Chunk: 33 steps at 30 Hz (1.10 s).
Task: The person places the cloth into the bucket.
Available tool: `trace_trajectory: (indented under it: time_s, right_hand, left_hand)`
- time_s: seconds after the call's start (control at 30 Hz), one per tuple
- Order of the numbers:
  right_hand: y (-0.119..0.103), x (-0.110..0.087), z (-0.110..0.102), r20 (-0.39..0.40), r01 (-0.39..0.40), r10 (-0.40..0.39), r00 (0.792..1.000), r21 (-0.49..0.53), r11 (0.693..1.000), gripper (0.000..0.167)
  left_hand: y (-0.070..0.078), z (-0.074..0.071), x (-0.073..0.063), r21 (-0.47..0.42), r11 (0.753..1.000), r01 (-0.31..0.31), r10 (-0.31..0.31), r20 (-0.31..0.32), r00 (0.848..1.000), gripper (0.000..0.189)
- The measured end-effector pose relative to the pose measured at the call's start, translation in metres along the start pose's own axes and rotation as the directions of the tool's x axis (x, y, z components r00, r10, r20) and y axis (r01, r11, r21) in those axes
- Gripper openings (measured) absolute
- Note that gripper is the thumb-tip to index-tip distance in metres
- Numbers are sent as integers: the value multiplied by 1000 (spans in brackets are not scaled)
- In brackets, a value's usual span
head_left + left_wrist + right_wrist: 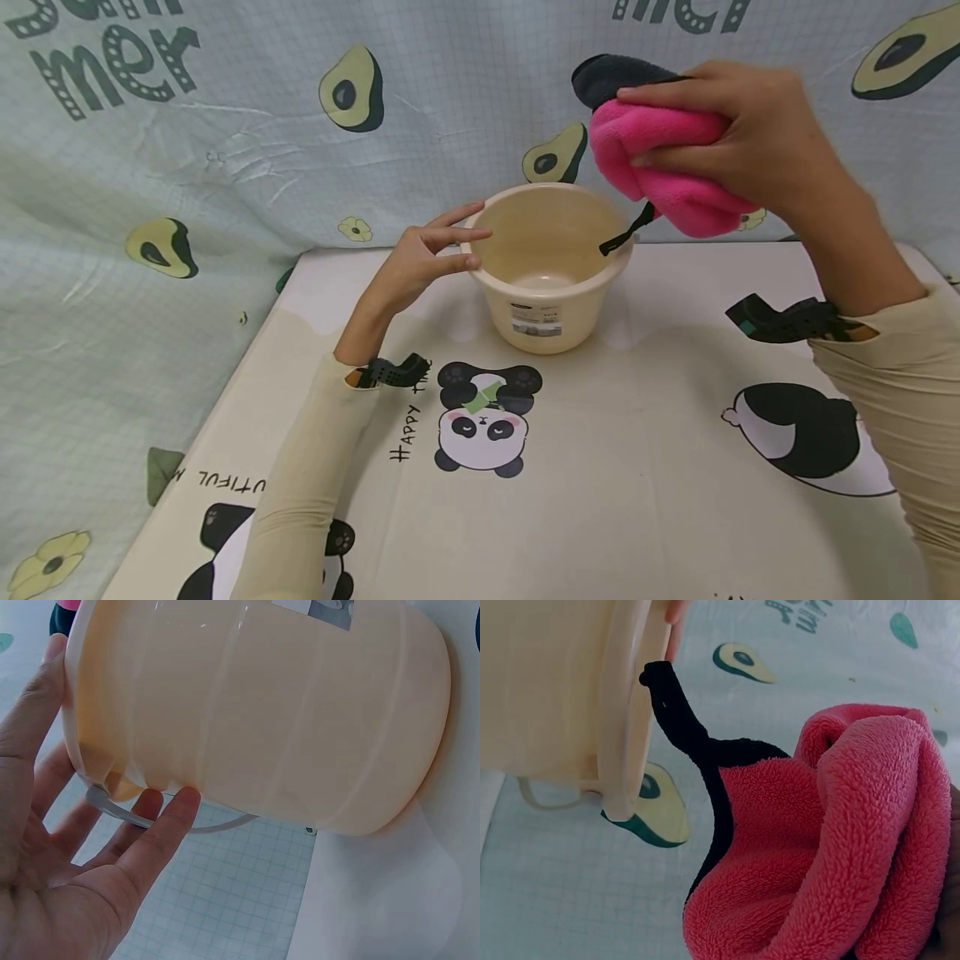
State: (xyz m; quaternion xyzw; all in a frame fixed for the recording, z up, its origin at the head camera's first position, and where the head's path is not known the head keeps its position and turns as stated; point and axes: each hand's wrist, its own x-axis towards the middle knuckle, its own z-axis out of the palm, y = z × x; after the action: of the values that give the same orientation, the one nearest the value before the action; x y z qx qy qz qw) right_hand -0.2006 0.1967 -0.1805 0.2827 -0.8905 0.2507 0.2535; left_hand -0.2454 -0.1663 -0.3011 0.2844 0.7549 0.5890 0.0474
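A cream plastic bucket (536, 283) with a label stands upright near the back of the table. My left hand (420, 262) rests at its left rim with spread, fairly straight fingers; in the left wrist view, the thumb is at the rim and two fingertips touch the outer wall beside the thin handle (225, 825). Up at the right, my right hand (750, 137) grips a bunched pink plush cloth (660, 137) with a dark grey part and black edging. From the cloth a black hanging loop (676, 712) dangles over the bucket's right rim.
A tabletop cover (600, 500) with panda prints lies under the bucket. Directly behind the table hangs a pale curtain (450, 125) printed with avocados. Each wrist wears a black strap device, the left one (393, 371) close above the table.
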Motion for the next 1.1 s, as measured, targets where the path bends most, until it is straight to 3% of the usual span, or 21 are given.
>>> trace_trajectory:
  time_s: [0.33, 0.67, 0.83, 0.97, 1.1]
  right_hand:
    - [-1, 10, 13, 21, 40, -41, 999, 26, 999, 59]
    - [-5, 23, 30, 122, 64, -71, 990, 56, 996, 54]
    - [-6, 31, 36, 213, 94, -104, 972, 55, 994, 53]
    - [-5, 39, 35, 287, 145, -152, 946, 45, 988, 56]
    - [-1, 48, 35, 375, 143, -148, 915, 40, 989, 58]
  left_hand:
    - [-1, 0, 0, 7, 1000, 5, -5, 2, 1000, 41]
    - [0, 0, -1, 11, 1000, 17, -17, -1, 1000, 40]
    - [0, 0, 0, 18, 1000, 25, -25, -5, 1000, 39]
    - [-1, 0, 1, 18, 1000, 23, -23, -1, 1000, 39]
    - [0, 0, 1, 25, 999, 19, -19, 1, 1000, 39]
